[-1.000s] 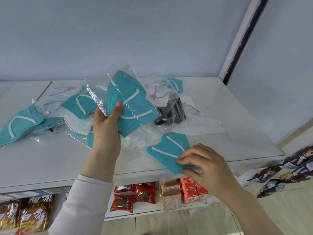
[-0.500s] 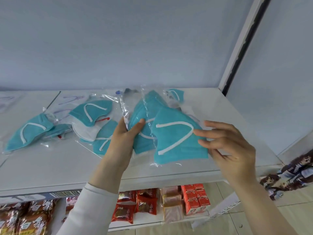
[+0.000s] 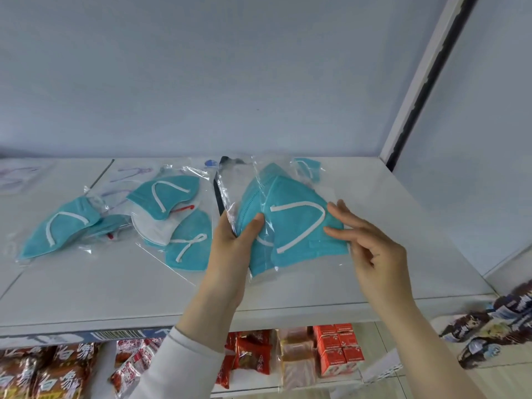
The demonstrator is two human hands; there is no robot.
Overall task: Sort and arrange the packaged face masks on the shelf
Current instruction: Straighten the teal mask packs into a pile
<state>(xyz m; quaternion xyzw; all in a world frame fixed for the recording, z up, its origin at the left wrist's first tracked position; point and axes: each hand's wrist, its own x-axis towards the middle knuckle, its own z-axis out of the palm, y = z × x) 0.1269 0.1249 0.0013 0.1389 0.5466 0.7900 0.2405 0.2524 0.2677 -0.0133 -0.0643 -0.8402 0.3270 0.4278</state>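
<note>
— While held up over the white shelf [image 3: 115, 283], as seen from the head camera, gripped how?

— Clamped in the left hand [image 3: 230, 246]: thumb pressed flat on the front, other fingers wrapped behind and out of sight. Two clear bags together in that grip, the front teal pack [image 3: 299, 226] overlapping the rear teal pack [image 3: 253, 191], both tilted, above the right half of the shelf.

— And the right hand [image 3: 374, 249]?

— Spread, not clamping. Two straight fingertips [image 3: 335, 204] laid on the right edge of the front teal pack; the lower two fingers loosely curled, holding nothing. Behind the bag: cannot tell.

— Lying flat on the shelf, further left?

— At the far left, a bagged teal mask [image 3: 57, 228] with a white strap, with a second teal one partly tucked under its right side. Nearer the middle, another teal mask [image 3: 164, 194] resting on top of a white mask [image 3: 152, 228]. Just below and touching those, a teal mask with a looped strap [image 3: 190, 243], right beside the left wrist.

— Behind the held pair?

— A small teal pack [image 3: 309, 168] near the back wall, mostly covered. Also a dark strip [image 3: 216, 194] just behind the left hand's bags, too hidden to name.

— Under the shelf?

— Red snack wrappers [image 3: 250, 355] and small red boxes [image 3: 336, 347] on a lower level. Dark printed packets [image 3: 489, 323] off to the far right. A white sleeve [image 3: 184, 367] on the left forearm.
</note>
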